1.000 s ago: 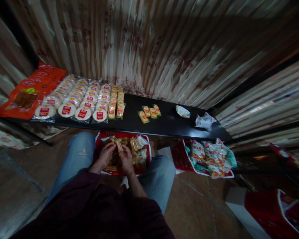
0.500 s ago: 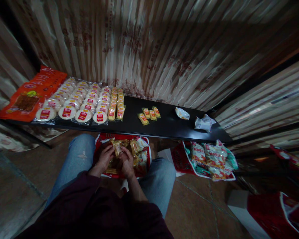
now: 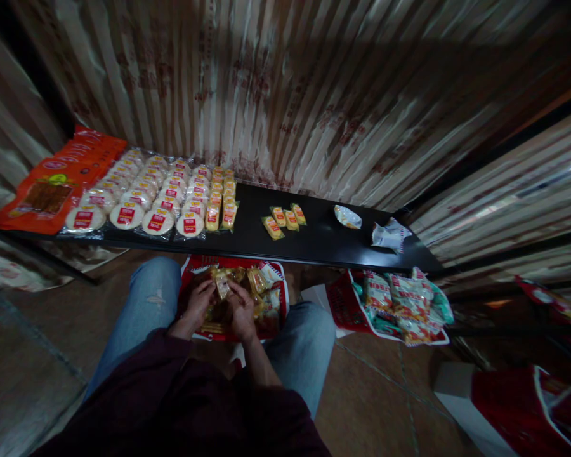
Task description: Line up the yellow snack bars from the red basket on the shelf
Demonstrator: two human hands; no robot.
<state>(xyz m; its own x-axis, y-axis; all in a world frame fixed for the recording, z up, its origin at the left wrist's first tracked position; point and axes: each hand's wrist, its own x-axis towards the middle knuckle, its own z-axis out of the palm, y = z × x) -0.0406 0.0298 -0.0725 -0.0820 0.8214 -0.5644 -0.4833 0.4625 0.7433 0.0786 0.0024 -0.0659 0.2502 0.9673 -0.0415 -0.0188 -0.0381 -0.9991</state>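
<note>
Between the fingers of my left hand [image 3: 200,304] and my right hand [image 3: 242,310] is a small clear-wrapped snack [image 3: 222,285], gripped from both sides. Both hands are over a red bag with a white rim [image 3: 286,289] that holds several yellowish wrapped snacks [image 3: 257,280]. Above it, on the black shelf [image 3: 247,244], lie a few loose yellow packets [image 3: 291,219]. Two columns of similar yellow packets [image 3: 212,215] stand beside rows of round white wrapped crackers [image 3: 157,222].
An orange package [image 3: 54,184] lies at the shelf's left end; crumpled white wrappers [image 3: 389,235] are at its right. Below right, a second red bag [image 3: 345,304] holds snack packs [image 3: 412,298]. Another red bag [image 3: 504,403] is at the lower right. Striped curtain [image 3: 266,95] hangs behind.
The snack between my hands has turned and now shows a paler face with a dark mark. My hands have barely moved.
</note>
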